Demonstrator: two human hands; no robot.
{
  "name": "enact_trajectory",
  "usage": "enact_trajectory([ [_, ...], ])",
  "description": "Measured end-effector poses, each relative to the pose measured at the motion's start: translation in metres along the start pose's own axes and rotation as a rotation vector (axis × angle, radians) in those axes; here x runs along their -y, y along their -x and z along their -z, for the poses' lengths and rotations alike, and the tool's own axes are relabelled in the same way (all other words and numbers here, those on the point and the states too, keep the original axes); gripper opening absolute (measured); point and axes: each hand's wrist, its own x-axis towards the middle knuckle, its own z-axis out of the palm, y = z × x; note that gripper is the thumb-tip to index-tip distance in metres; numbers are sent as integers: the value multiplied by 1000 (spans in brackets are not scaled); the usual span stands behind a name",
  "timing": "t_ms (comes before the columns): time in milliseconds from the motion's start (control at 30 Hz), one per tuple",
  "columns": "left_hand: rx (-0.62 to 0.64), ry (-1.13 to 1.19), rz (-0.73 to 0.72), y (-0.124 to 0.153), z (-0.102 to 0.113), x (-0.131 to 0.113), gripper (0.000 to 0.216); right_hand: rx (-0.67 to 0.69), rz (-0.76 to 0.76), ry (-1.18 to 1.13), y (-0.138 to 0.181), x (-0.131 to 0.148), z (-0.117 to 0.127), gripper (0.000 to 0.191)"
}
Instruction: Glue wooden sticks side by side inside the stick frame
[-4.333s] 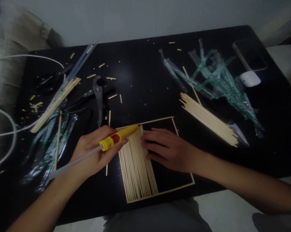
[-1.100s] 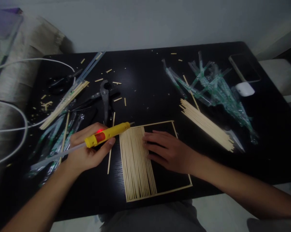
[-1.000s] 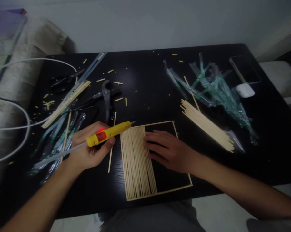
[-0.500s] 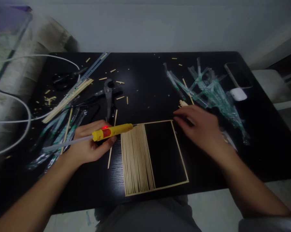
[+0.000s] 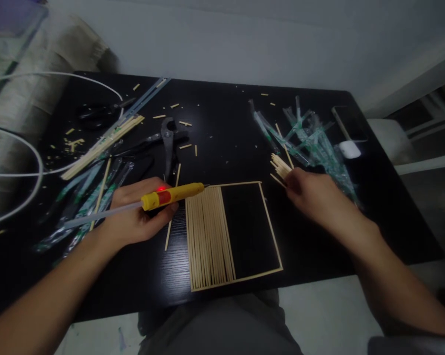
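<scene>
A yellow hot glue gun [image 5: 172,195], with a red light showing and a glue stick [image 5: 104,214] sticking out of its back, is in the grip of my left hand [image 5: 133,209]. Its nozzle is at the top edge of a square frame of thin wooden sticks [image 5: 272,229]. Side-by-side wooden sticks [image 5: 209,236] fill the left half of the frame; dark tabletop shows through the right half. My right hand [image 5: 309,192] is beyond the frame's upper right corner, its fingers closed at the near end of a bundle of wooden sticks [image 5: 280,165]. Its fingertips are partly hidden.
Pliers [image 5: 167,143], scissors [image 5: 100,112] and more sticks [image 5: 104,148] lie at the left, by a white cable [image 5: 41,162]. Clear plastic wrappers [image 5: 311,135], a phone [image 5: 350,123] and a white earbud case [image 5: 350,149] are at the right. Stick offcuts [image 5: 185,123] are scattered at the back.
My right hand has moved from the frame's upper right corner to the stick bundle, and its fingers have closed there. My left hand keeps the glue gun at the top edge. The view has tilted slightly.
</scene>
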Motion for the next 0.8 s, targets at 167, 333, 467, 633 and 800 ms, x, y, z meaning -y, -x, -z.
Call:
enact_trajectory([
  [167, -10, -21, 13, 2, 0, 2, 12, -64, 129, -100, 4, -1, 19, 15],
  [333, -28, -47, 55, 2, -1, 2, 14, -400, 219, -421, 18, 23, 62, 8],
  [467, -37, -86, 72, 1, 0, 0, 15, -610, 441, -500, 35, 56, 57, 14],
  [633, -43, -105, 91, 2, 1, -1, 15, -192, 625, -601, 58, 81, 4, 19],
  [800, -46, -109, 81, 4, -2, -1, 16, 36, 667, -625, 72, 80, -29, 14],
])
